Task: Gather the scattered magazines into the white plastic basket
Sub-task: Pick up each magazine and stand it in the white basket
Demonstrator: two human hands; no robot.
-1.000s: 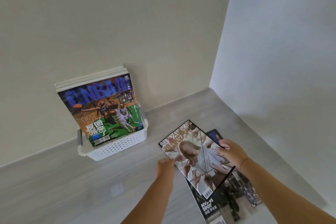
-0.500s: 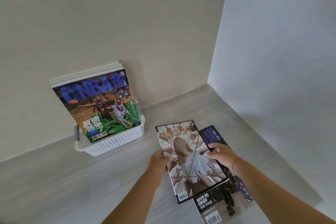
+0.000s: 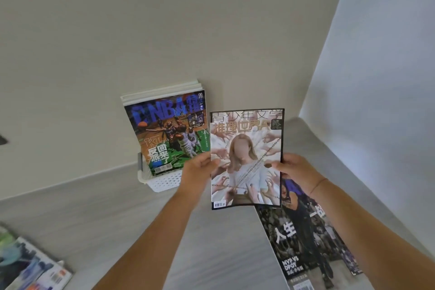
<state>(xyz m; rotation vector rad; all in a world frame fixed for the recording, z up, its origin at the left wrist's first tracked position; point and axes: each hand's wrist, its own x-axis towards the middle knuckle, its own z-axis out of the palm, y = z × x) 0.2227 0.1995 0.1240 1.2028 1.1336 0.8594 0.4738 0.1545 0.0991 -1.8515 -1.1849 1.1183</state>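
I hold a pale magazine (image 3: 246, 160) with a chained figure on its cover upright in the air. My left hand (image 3: 196, 169) grips its left edge and my right hand (image 3: 295, 172) grips its right edge. Behind it, to the left, the white plastic basket (image 3: 162, 181) stands against the wall with a basketball magazine (image 3: 168, 132) and several others leaning upright inside. A dark basketball magazine (image 3: 303, 240) lies flat on the floor under my right forearm, with another one partly hidden beneath it.
More magazines (image 3: 28, 263) lie on the grey floor at the bottom left corner. Two walls meet in a corner at the back right. Bare floor stretches between the basket and my arms.
Both hands have lifted the pale magazine off the floor pile and raised it upright, nearer the basket. The view has shifted, bringing magazines at the bottom left into sight.
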